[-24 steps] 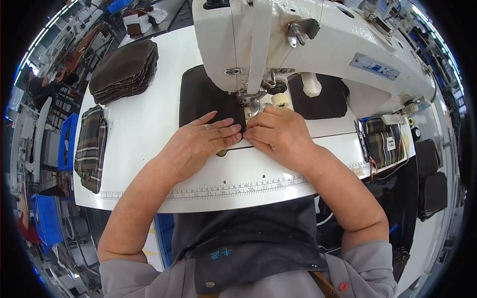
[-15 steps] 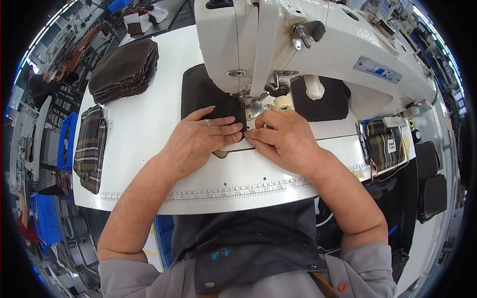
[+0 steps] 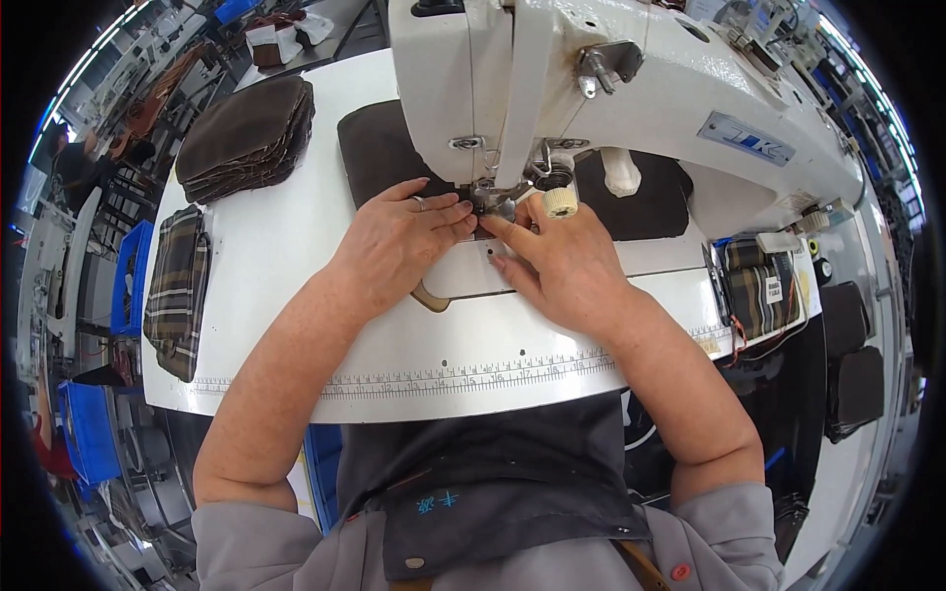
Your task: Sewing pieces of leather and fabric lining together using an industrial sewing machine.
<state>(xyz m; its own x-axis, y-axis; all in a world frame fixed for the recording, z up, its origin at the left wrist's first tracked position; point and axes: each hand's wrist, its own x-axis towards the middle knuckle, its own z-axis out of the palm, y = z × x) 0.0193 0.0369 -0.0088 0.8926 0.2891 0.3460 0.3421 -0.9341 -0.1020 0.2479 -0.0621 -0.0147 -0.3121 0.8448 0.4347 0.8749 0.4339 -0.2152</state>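
Observation:
A white sewing machine [image 3: 749, 89] stands on the white table [image 3: 246, 305], its presser foot [image 3: 483, 195] down at the right edge of a dark brown piece [image 3: 379, 148]. My left hand [image 3: 399, 246] lies with outstretched fingers on that piece, fingertips just left of the foot. My right hand [image 3: 557, 261] has its fingers apart, the index fingertip at the piece's near edge by the foot and the thumb lower on the table; some fingertips are hidden behind the machine's knob [image 3: 559, 202]. Another dark piece [image 3: 636, 207] lies under the machine arm.
A stack of brown pieces [image 3: 241, 133] and folded plaid fabric [image 3: 175, 295] lie at the left. More plaid fabric [image 3: 749, 295] and scissors sit at the right. Dark pieces [image 3: 852, 384] lie beyond. Blue bins [image 3: 89, 428] and a person [image 3: 69, 158] are off the table's left.
The dark piece has moved away from me and slightly left, under the foot. Both hands have moved forward with it, and my right thumb now sits apart from the piece.

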